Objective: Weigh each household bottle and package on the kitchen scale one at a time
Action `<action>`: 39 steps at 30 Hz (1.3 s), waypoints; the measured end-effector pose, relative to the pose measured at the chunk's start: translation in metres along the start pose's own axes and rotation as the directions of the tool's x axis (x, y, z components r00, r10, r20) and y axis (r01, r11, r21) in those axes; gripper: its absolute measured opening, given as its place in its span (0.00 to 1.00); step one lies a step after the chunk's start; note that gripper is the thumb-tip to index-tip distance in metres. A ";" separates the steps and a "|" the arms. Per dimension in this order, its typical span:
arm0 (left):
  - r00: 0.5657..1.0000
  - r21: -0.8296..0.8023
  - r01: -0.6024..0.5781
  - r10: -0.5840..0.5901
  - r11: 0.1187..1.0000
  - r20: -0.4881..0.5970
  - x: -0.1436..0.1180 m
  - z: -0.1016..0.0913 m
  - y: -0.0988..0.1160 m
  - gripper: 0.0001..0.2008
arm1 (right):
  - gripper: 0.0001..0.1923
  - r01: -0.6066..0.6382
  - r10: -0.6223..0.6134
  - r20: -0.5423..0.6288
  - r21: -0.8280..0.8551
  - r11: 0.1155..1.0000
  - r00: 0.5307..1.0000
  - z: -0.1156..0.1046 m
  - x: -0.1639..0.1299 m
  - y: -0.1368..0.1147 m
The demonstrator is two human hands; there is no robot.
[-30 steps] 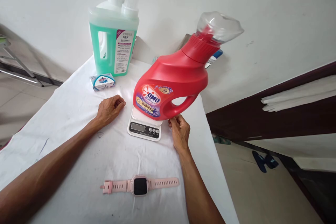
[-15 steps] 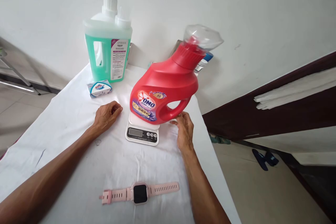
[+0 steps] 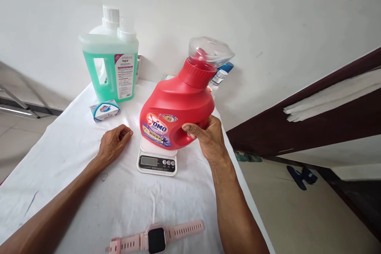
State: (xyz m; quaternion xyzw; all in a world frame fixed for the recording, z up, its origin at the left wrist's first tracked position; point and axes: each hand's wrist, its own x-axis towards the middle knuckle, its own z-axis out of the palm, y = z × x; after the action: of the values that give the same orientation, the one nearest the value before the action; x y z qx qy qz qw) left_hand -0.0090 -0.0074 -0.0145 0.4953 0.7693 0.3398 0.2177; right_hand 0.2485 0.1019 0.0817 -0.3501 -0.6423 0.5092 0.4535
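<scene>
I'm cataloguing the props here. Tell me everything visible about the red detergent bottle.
The red detergent bottle looks like glossy plastic, with a ribbed red collar under a clear cap, a moulded loop handle and a purple OMO label. It stands on the white kitchen scale. The right hand has its fingers through the handle. Its liquid level cannot be seen.

Your red detergent bottle with its clear cap stands on the small white kitchen scale, leaning right.
</scene>
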 end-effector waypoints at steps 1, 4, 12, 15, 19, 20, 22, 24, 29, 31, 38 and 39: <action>1.000 0.000 -0.001 0.001 1.000 -0.002 0.000 0.000 0.000 0.16 | 0.29 0.005 -0.005 -0.014 0.010 1.000 1.000 0.002 0.000 0.001; 1.000 -0.010 -0.005 0.005 1.000 -0.007 0.001 0.001 -0.001 0.16 | 0.31 0.055 -0.046 -0.100 0.085 0.995 0.994 0.011 0.000 0.005; 1.000 -0.059 -0.014 0.014 0.998 0.004 0.000 0.001 0.000 0.14 | 0.35 0.137 -0.090 -0.312 0.134 0.981 0.946 0.008 0.015 -0.001; 1.000 -0.053 -0.009 0.009 0.999 0.003 -0.001 0.001 0.000 0.14 | 0.33 0.217 -0.168 -0.390 0.086 0.972 0.905 -0.011 0.024 -0.006; 1.000 -0.054 -0.014 0.014 0.998 -0.002 -0.002 0.001 0.001 0.13 | 0.31 0.277 -0.240 -0.480 0.007 0.961 0.844 -0.039 0.039 -0.003; 1.000 -0.057 -0.014 0.014 0.998 -0.002 -0.002 0.001 0.001 0.13 | 0.30 0.273 -0.245 -0.494 -0.016 0.962 0.834 -0.045 0.043 0.000; 1.000 -0.064 -0.014 0.014 0.998 -0.002 -0.002 0.002 0.001 0.13 | 0.30 0.244 -0.230 -0.530 -0.045 0.969 0.816 -0.055 0.049 0.011; 1.000 -0.065 -0.014 0.014 0.998 -0.002 -0.002 0.002 0.001 0.13 | 0.30 0.205 -0.193 -0.575 -0.044 0.978 0.795 -0.063 0.055 0.025; 1.000 -0.067 0.004 -0.004 0.998 -0.005 -0.001 0.003 0.003 0.14 | 0.31 0.135 -0.121 -0.657 -0.029 0.990 0.744 -0.076 0.069 0.061; 1.000 -0.068 0.015 -0.016 0.998 -0.005 -0.001 0.002 0.004 0.14 | 0.31 0.134 -0.123 -0.666 -0.034 0.990 0.736 -0.079 0.077 0.069; 1.000 -0.055 0.016 -0.016 0.998 -0.004 -0.001 0.002 0.005 0.15 | 0.25 0.073 -0.207 -0.698 -0.217 0.973 0.686 -0.071 0.115 0.084; 1.000 -0.058 0.013 -0.013 0.998 -0.004 -0.001 0.002 0.005 0.14 | 0.24 0.057 -0.216 -0.705 -0.242 0.969 0.675 -0.069 0.120 0.086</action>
State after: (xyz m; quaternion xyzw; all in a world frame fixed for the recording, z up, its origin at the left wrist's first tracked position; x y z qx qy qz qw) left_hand -0.0040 -0.0064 -0.0123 0.4828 0.7628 0.3618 0.2325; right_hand 0.2714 0.2547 0.0305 -0.5176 -0.4821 0.2259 0.6698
